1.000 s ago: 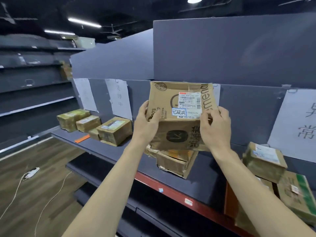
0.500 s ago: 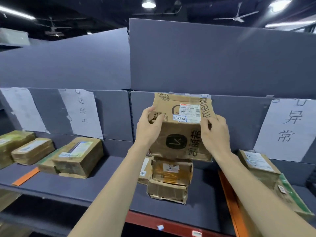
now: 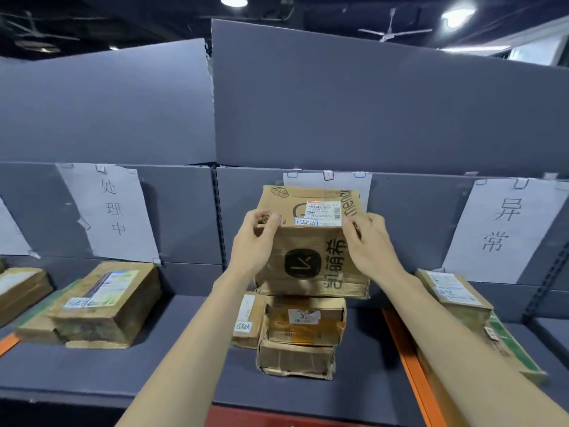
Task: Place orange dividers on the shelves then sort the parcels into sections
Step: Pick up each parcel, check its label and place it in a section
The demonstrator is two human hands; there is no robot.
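Fingers (image 3: 271, 218) of both hands gripping parcel (image 3: 311, 241) sides, label up, long axis sideways

Just one view, from a camera on the head. Looks forward and a bit down, straight at the grey shelf (image 3: 107, 362) and its grey back wall (image 3: 369, 103). Very close: both arms reach out from the bottom edge, with the left hand (image 3: 252, 241) and right hand (image 3: 369, 245) near the middle, up against a brown box (image 3: 311, 260). Wide lens, so straight edges bend near the sides. Takes in ceiling lights (image 3: 234, 0) at the top and the shelf's front edge at the bottom. No second view to share anything with.
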